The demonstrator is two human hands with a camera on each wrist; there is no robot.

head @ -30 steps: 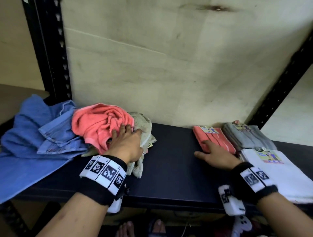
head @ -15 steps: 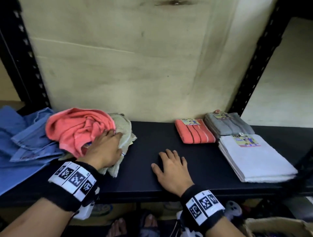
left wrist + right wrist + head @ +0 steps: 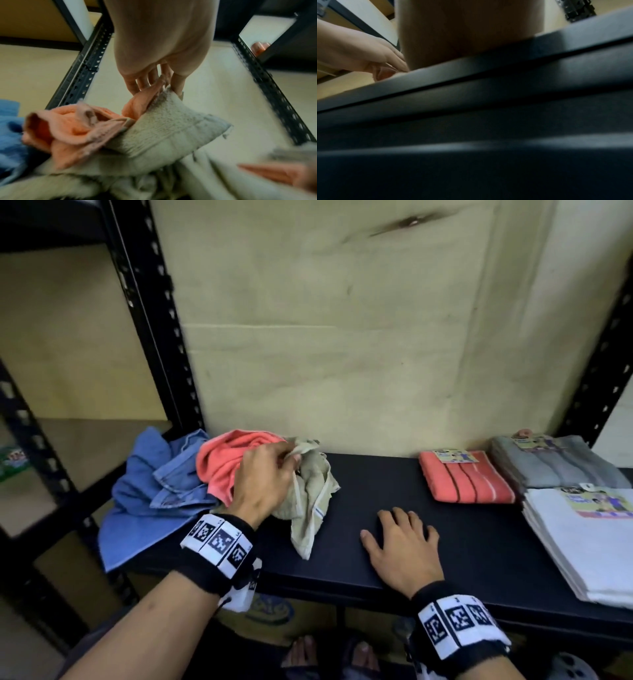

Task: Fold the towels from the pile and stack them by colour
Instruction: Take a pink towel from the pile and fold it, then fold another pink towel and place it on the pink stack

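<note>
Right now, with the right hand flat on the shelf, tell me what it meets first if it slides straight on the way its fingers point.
The right hand meets only bare black shelf, then probably the beige back wall; depth is unclear.

Shelf: black, matte | uprights: black perforated steel, both sides | back wall: pale cream, dark scuff near top | light: dim, indoor

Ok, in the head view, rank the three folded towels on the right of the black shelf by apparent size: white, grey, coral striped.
1. Folded white towel, largest, though nearest the camera.
2. and 3. Folded grey towel and folded coral striped towel look about alike; unranked, since the grey one is cut off at the frame edge.
</note>
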